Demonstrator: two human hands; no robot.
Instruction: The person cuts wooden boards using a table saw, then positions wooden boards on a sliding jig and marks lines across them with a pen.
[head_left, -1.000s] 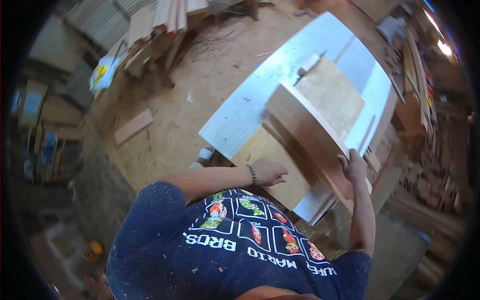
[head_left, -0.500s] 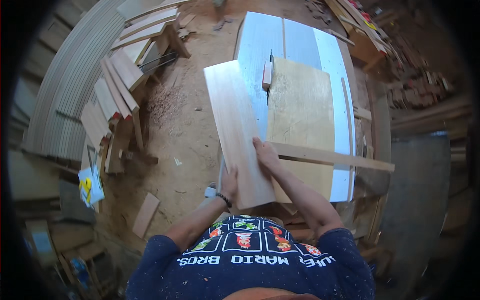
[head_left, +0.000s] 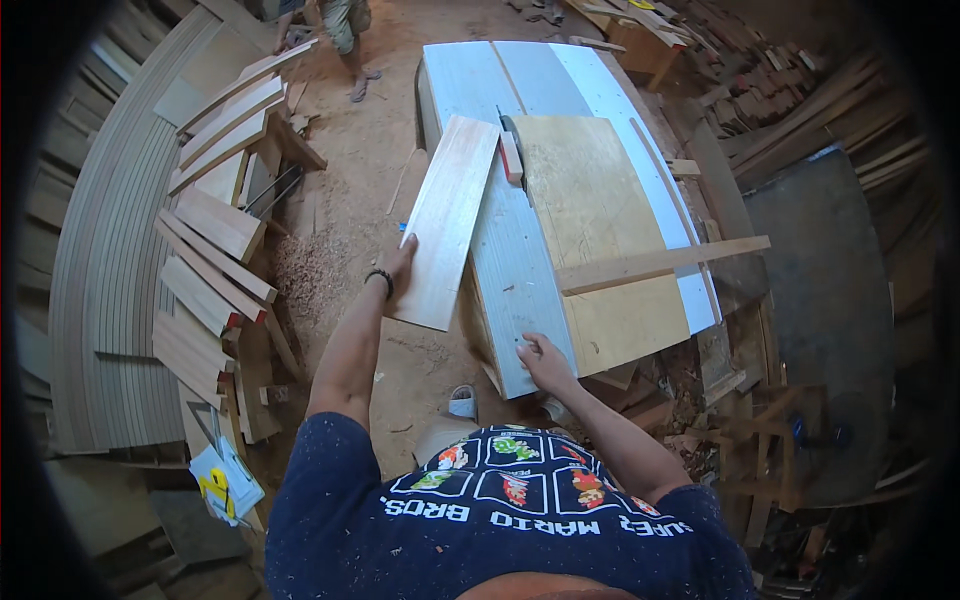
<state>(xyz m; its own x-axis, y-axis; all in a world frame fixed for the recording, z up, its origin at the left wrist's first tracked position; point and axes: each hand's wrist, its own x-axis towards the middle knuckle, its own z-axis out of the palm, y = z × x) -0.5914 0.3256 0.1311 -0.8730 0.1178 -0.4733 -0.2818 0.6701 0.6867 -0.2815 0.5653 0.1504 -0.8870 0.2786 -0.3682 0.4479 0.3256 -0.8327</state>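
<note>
At far left stands a stack of long grooved panels (head_left: 110, 270). Beside it, a row of planks (head_left: 222, 225) lies across a low bench, some with red ends; near the row's lower end sit white papers (head_left: 240, 485) with a yellow tool (head_left: 213, 490) on top. Wood shavings (head_left: 305, 285) heap on the floor next to the planks, and farther off show another person's legs (head_left: 345, 30).

The left hand (head_left: 398, 265), below a dark bracelet (head_left: 380, 278), is clamped on the left edge of a pale board (head_left: 445, 220); some of its fingers are hidden by the wood. The board slants over the floor, its upper end overlapping the table's left side in view; whether they touch, I cannot tell.

On the table (head_left: 510, 300), a red-and-white block (head_left: 512, 160) sits between the board and a yellowish sheet (head_left: 590, 180). The right hand (head_left: 545, 362) is over the table's near end, its fingers loosely curled and slightly apart, gripping nothing; contact is unclear. A wooden strip (head_left: 665, 262) crosses the sheet and juts past the table's right edge. Farther right are piled offcuts (head_left: 765, 85) and a dark panel (head_left: 825, 250).
</note>
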